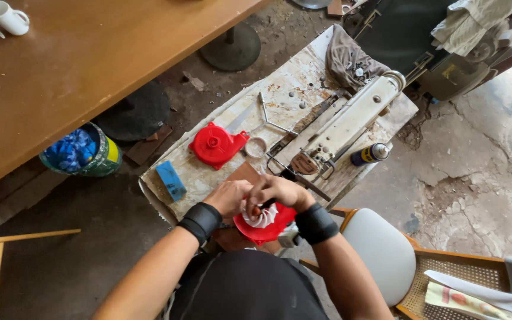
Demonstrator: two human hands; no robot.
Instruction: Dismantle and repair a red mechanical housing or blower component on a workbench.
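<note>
Both my hands meet over a red round housing (268, 228) with a white finned fan wheel (263, 217) in it, held at the near edge of a worn work board (294, 77). My left hand (227, 197) grips the left side of the part. My right hand (277, 191) is closed on a dark-handled tool (259, 209) pressed into the fan's middle. Both wrists wear black bands. A second red cover (214, 144) lies flat on the board beyond my hands.
On the board lie a cream sewing-machine head (348, 124), a blue block (170, 181), a metal ring (255, 147), a spray can (370, 154) and a grey rag (348, 59). A wooden table (90, 65) with a white mug (7, 16) stands left; a chair (386, 252) sits right.
</note>
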